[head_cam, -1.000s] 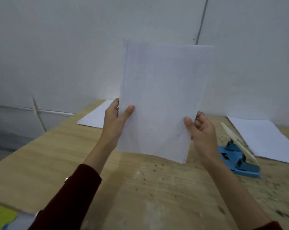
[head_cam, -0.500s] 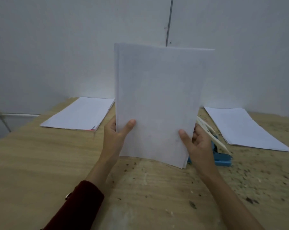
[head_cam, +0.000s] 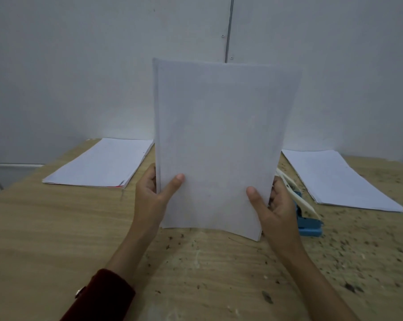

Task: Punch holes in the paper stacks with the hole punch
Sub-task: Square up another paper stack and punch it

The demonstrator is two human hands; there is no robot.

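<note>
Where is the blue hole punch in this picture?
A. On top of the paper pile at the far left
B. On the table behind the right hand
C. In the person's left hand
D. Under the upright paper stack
B: the hole punch sits on the table, partly hidden behind the right hand, which grips the paper stack.

No readable text anywhere — the held paper stack (head_cam: 219, 140) faces the camera blank (no print, no label).
</note>
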